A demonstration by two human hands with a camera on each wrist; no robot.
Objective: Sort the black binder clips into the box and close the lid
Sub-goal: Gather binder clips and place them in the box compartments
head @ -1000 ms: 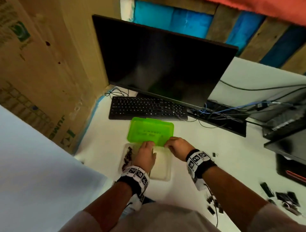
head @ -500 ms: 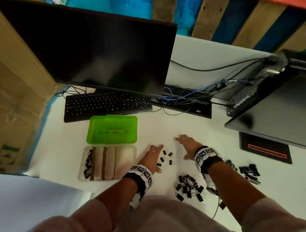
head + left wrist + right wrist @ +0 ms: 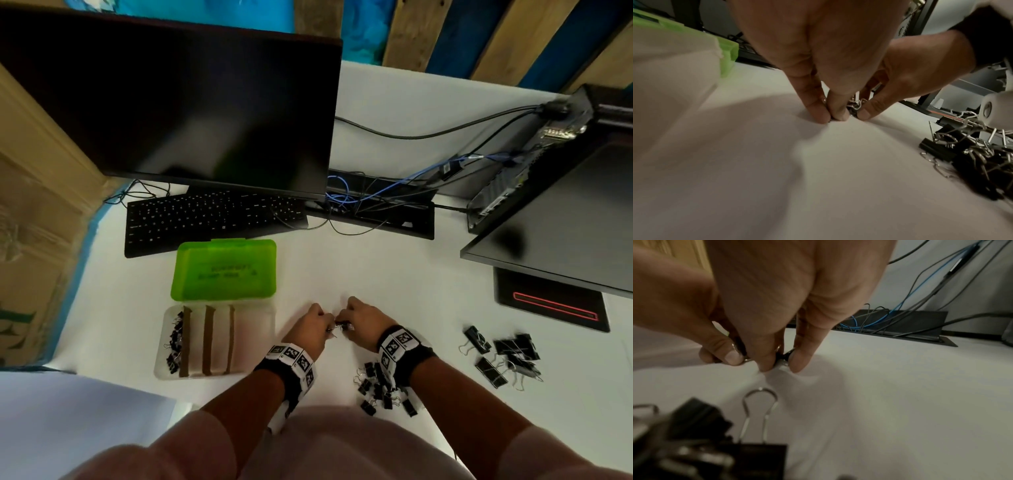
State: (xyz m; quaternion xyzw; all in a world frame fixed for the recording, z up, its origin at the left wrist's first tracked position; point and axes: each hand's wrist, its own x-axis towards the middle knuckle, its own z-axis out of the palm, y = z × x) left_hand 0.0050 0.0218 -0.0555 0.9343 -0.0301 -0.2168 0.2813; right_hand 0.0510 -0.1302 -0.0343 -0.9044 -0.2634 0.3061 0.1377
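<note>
Both hands: left hand [image 3: 310,327] and right hand [image 3: 364,323] pinched small binder clips [image 3: 340,325] mid-tabletop.
Box [image 3: 219,368]: lid [image 3: 224,270] open, near left edge.

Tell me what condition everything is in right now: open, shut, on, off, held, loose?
Box: open, clips only in its leftmost compartment.
Green lid: flipped back, open.
Left hand: pinching small clips on the desk.
Right hand: pinching the same small clips.
Middle pile of clips: loose on the desk.
Big clips: loose, at the right.
Monitor: dark.
</note>
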